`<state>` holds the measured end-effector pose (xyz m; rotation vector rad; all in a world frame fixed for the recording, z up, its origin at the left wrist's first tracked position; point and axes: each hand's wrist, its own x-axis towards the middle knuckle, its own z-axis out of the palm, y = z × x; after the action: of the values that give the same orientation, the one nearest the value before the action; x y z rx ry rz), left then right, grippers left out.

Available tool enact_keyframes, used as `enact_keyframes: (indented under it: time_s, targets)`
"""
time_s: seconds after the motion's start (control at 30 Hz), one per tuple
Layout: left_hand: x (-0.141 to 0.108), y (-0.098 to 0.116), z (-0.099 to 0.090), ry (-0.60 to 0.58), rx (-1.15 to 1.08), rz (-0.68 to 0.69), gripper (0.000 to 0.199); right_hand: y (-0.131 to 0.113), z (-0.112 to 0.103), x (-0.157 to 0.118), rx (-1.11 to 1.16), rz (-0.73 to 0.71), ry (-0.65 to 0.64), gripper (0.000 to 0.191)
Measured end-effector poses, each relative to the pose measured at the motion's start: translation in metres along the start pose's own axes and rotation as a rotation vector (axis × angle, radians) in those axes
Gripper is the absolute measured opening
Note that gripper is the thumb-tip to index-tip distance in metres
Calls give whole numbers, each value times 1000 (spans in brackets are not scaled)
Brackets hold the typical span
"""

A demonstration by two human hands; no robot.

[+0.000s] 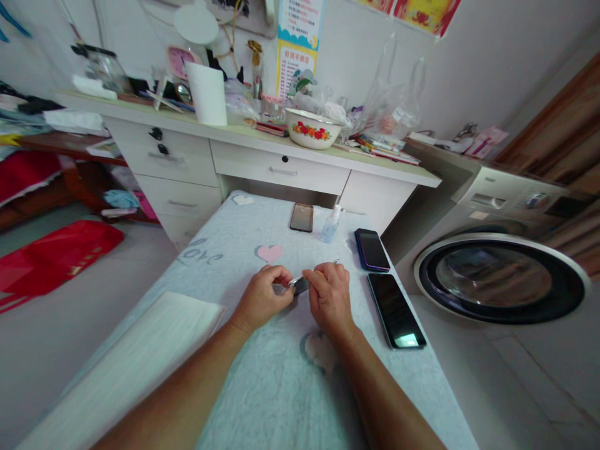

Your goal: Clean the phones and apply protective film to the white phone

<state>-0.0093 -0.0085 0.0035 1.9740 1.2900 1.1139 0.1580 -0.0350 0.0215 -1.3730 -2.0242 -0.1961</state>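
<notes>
Over the middle of the cloth-covered table, my left hand [265, 299] is closed, thumb and fingers pinching a small dark object with a pale, shiny edge [300, 286]. Its kind is too small to make out. My right hand [329, 299] is closed around a thin, silvery stick-like tool [335, 261]; one end pokes out above the knuckles. The tool's other end seems to meet the dark object between both hands, though fingers partly hide it. To the right lie a large black-screened tablet or phone [396, 311] and a smaller phone [372, 250].
A clear spray bottle [330, 225] stands beyond my hands, beside a brown-edged phone or case [302, 217]. A long pale board-like piece [140, 362] lies along the left edge. Behind are a drawer desk [173, 153] with a flowered bowl [313, 129] and a washing machine [497, 244].
</notes>
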Motion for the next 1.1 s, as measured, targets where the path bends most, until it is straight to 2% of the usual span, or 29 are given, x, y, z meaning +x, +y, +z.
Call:
enact_keyframes:
  time_s: [0.17,0.3,0.5,0.83,1.1]
  targets:
    - [0,-2,0,-2,-25,-14,6,-21,-1,2,57,-84,-40,26]
    - [0,-4,1,-18,-31,-20,8,-22,-1,2,71,-98,-49,29]
    - [0,-1,0,4,-1,-12,4,-2,1,2,5,-30,-11,22]
    - [1,4,-2,4,10,-34,5,28,-6,5,-61,84,59,24]
    - [0,0,0,-4,10,-29,5,54,0,5,-51,168,160,23]
